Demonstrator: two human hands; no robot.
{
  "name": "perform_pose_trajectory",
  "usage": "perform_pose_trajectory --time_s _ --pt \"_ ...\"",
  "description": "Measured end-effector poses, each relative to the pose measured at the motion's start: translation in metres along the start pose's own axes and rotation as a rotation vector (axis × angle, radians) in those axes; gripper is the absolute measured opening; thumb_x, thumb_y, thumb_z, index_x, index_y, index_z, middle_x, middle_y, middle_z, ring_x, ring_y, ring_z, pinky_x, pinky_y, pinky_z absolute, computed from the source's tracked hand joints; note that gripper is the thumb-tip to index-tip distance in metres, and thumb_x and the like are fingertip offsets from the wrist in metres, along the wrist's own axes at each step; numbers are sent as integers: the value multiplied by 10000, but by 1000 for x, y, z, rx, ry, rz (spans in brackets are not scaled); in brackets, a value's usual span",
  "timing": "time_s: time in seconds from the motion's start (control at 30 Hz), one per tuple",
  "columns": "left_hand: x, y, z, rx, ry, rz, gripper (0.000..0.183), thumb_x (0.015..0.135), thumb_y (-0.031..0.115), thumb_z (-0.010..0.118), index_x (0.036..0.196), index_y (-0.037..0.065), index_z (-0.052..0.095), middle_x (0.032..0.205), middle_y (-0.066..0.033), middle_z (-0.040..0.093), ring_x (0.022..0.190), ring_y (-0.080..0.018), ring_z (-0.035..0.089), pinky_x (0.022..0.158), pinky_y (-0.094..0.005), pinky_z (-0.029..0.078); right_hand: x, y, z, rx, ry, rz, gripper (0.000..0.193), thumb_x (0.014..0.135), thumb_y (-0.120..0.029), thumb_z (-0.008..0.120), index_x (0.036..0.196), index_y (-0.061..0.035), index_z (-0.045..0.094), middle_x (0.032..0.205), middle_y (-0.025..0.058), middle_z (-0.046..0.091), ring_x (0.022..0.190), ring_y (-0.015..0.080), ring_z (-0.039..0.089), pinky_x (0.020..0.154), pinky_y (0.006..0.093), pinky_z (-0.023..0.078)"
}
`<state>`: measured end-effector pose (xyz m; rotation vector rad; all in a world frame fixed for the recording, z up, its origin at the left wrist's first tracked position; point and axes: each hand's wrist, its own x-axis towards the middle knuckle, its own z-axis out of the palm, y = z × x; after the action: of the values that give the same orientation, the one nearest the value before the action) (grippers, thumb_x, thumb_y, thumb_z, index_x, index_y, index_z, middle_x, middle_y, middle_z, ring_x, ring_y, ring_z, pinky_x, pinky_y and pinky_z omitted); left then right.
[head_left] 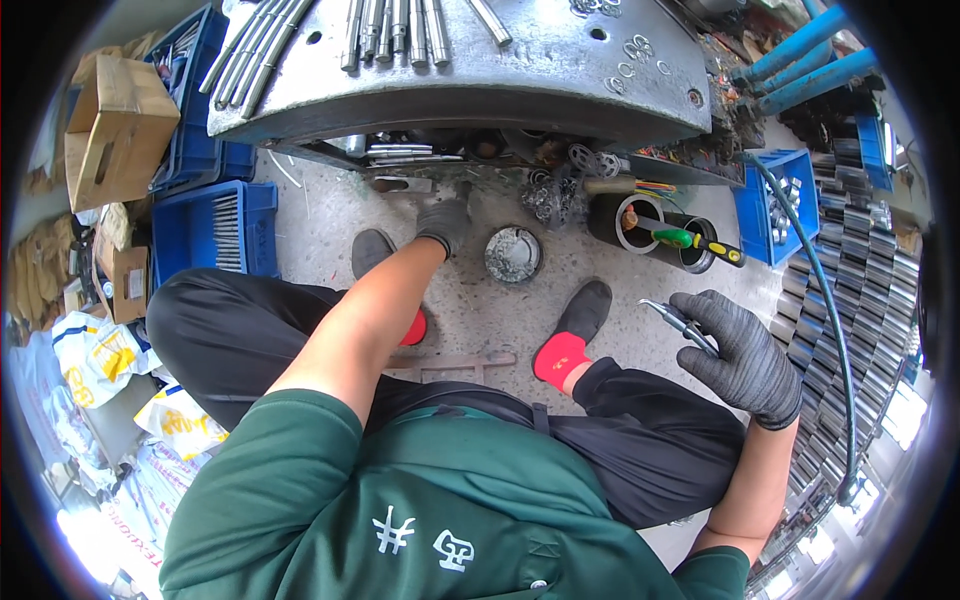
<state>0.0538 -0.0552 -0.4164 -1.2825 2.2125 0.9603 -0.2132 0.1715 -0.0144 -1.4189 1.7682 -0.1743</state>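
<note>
My left hand (443, 224), in a dark grey glove, reaches down to the floor just below the metal bench. Its fingers point away from me and are partly hidden, so their grip is unclear. Close by on its left lies a small metal block (403, 185) with a darker end. A round tin (513, 254) with grey, speckled contents stands to the right of that hand. My right hand (745, 352), gloved in the same grey, is raised over my right knee. Between its thumb and fingers it grips a slim silver tool (682, 324) with a small bent tip.
Steel rods (395, 35) and small rings (636, 48) lie on the thick metal bench (560, 70). Black cylinders (627, 222) hold a yellow-and-black-handled tool (720, 248). Blue crates (262, 235) stand left; stacked metal tubes (850, 300) and a hose (822, 275) lie right.
</note>
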Motion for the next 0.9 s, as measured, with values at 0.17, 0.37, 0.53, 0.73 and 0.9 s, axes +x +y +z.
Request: perform_pose_trajectory --time_s 0.17,0.37,0.53,0.73,0.9 --pt "-22 -3 20 2 14 159 544 937 138 568 1480 109 554 1159 -207 737 1077 -404 714 937 -512 545 0 1 0 17 6 -45 558 827 -97 767 1363 -22 632 1064 164 670 931 325 698 849 401 558" --pt "-10 -4 23 -100 327 127 367 876 78 632 1235 103 702 1196 -232 695 1124 -424 682 925 -483 561 -2 5 -1 4 11 -42 554 825 -101 762 1359 -24 635 1073 173 667 935 341 695 858 409 560" --pt "16 -2 22 -112 302 181 252 859 52 654 1094 92 736 1164 -228 680 1059 -421 678 902 -475 553 0 4 0 43 22 -25 545 826 -121 766 1348 -24 642 1103 188 678 968 357 699 868 425 562" --pt "27 5 20 153 232 330 249 817 71 683 1059 93 734 1168 -230 677 1050 -436 685 892 -499 561 2 9 0 37 9 -17 525 840 -173 769 1328 -22 647 1073 196 690 972 369 703 874 431 566" --pt "22 23 13 378 148 359 294 888 88 632 1160 112 740 1187 -232 699 1105 -388 710 907 -487 590 1 13 1 27 33 -7 524 838 -184 773 1325 -32 651 1077 204 695 971 386 701 869 445 566"
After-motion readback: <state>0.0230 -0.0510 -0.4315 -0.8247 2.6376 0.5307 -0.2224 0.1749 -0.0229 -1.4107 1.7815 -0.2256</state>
